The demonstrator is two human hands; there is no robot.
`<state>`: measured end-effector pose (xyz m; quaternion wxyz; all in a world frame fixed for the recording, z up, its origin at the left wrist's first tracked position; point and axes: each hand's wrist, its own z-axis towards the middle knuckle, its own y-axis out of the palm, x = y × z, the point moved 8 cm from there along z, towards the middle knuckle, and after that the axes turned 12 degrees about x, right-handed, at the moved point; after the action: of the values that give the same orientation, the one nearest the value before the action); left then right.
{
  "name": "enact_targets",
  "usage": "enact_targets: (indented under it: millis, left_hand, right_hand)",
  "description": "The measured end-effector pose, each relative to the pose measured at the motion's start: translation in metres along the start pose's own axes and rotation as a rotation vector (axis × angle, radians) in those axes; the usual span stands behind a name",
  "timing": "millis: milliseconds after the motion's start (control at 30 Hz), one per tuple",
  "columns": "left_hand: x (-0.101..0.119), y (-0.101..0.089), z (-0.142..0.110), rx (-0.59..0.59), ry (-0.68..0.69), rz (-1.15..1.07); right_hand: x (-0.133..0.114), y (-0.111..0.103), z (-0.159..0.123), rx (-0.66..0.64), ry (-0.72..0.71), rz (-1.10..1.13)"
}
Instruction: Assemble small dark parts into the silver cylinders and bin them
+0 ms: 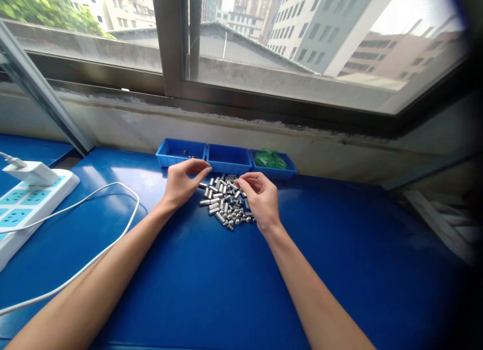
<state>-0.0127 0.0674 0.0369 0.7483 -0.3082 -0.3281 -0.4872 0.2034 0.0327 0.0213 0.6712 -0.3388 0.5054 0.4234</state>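
From the wearer's head, a single camera looks forward and down across a blue table [211, 294], near behind the left hand [181, 183] and right hand [263, 198] at mid-frame, reaching to the window frame [172, 43] beyond, whose lower edge slopes downward to the right.

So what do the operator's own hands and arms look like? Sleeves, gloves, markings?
Ungloved left hand and ungloved right hand. Bare left forearm and bare right forearm, both slim, tapering to the wrist. No sleeves, watch, bracelet or markings visible. No rings seen, though some fingers are hidden.
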Motion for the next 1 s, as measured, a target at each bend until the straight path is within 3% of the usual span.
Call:
enact_targets:
  millis: [167, 400, 600, 767, 867, 1000]
  left_hand:
    - [-0.036, -0.04, 0.023, 0.291, -0.154, 0.045]
    - [-0.045, -0.043, 0.023, 0.317, -0.243, 0.02]
    - [-0.016, -0.025, 0.011, 0.172, -0.063, 0.113]
    - [0.011, 0.009, -0.007, -0.127, 0.105, 0.129]
    - [0.021, 0.024, -0.02, -0.273, 0.196, 0.137]
    - [0.023, 0.033, -0.029, -0.355, 0.251, 0.166]
  right_hand:
    - [0.003, -0.004, 0.004, -0.029, -0.09, -0.175]
    - [-0.014, -0.004, 0.002, -0.078, -0.283, -0.382]
    - [-0.027, -0.002, -0.001, -0.254, -0.469, -0.555]
    - [-0.02, 0.001, -0.007, -0.468, -0.496, -0.614]
    - [-0.017, 0.0, -0.008, -0.501, -0.511, -0.671]
    - [-0.016, -0.001, -0.008, -0.498, -0.533, -0.704]
